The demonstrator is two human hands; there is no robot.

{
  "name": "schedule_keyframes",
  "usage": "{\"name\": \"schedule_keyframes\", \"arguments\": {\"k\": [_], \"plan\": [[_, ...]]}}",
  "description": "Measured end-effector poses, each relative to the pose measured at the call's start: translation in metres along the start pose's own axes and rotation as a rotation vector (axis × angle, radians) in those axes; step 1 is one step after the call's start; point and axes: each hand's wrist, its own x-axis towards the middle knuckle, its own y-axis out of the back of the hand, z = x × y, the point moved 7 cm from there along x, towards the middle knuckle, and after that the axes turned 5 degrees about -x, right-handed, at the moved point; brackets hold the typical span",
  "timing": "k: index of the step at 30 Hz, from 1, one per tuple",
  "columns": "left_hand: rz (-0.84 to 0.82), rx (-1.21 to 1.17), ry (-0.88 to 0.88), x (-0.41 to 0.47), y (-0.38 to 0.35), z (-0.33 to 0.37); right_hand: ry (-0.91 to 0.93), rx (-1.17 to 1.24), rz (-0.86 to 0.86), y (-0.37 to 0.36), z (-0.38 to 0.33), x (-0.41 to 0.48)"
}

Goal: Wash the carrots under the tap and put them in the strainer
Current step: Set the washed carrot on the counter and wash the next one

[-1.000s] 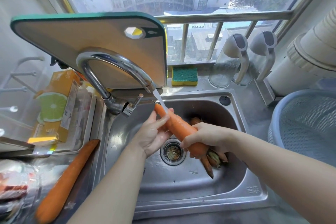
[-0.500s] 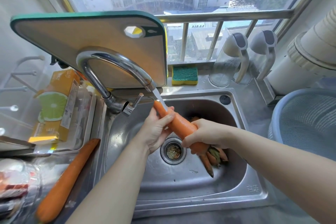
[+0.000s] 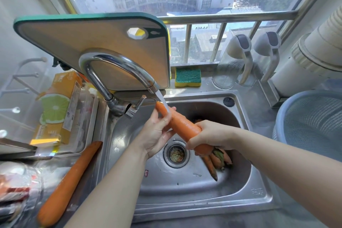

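Observation:
A thick orange carrot (image 3: 182, 126) is held slanted over the steel sink (image 3: 240, 196), its thin tip under the stream from the running tap (image 3: 118, 63). My right hand (image 3: 212, 135) grips its thick lower end. My left hand (image 3: 157, 131) cups the thin upper part from below, fingers curled against it. More carrots (image 3: 214, 163) lie in the basin beside the drain, partly hidden by my right hand. Another long carrot (image 3: 68, 183) lies on the counter left of the sink. The blue strainer (image 3: 296, 113) stands at the right and looks empty.
A green-edged cutting board (image 3: 96, 42) leans behind the tap. A sponge (image 3: 187, 77) and two glass jugs (image 3: 233, 66) sit on the sill. A yellow box (image 3: 57, 109) lies in a tray on the left, and a white duct (image 3: 318, 57) rises behind the strainer.
The carrot's tip has stayed under the stream. My left hand has shifted slightly along the thin end. My right hand keeps its grip on the thick end.

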Motion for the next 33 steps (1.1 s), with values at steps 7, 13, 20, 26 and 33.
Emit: {"name": "schedule_keyframes", "arguments": {"k": [7, 13, 20, 26, 33], "plan": [[0.054, 0.138, -0.068, 0.0, -0.001, 0.004, 0.024, -0.12, 0.072, 0.004, -0.004, 0.001], [0.515, -0.175, 0.04, 0.002, 0.035, -0.016, 0.116, -0.401, 0.238, 0.024, -0.027, -0.003], [0.572, -0.312, 0.096, -0.024, 0.049, -0.025, 0.151, -0.109, 0.369, 0.055, -0.029, 0.003], [0.628, 0.447, 0.035, -0.038, 0.076, -0.009, 0.161, 0.101, 0.532, 0.058, -0.027, 0.018], [0.175, 1.132, -0.154, -0.024, 0.032, 0.002, 0.128, 0.349, 0.629, 0.041, -0.031, 0.035]]}}
